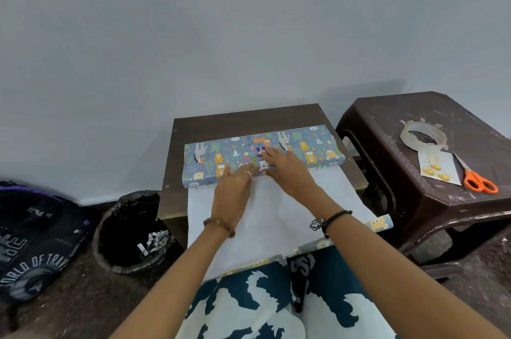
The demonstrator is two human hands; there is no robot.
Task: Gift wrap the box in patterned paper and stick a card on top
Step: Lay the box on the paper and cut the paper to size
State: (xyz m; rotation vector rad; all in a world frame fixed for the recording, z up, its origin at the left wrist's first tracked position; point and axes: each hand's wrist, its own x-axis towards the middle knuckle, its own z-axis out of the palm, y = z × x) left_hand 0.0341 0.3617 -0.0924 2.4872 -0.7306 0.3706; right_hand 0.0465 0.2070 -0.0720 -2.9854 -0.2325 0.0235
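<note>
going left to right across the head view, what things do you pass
backpack → black-lined bin → left hand → right hand → tape roll → card → orange scissors

A single view is given, taken from a wide-angle camera worn on the head. It is aimed forward and down, toward a small tabletop (249,120) set against a pale wall (221,20). The tabletop is seen from close above, within arm's reach, low in the picture. The wall fills the upper half. Straight lines are bent toward the edges. No second view is supplied.
</note>
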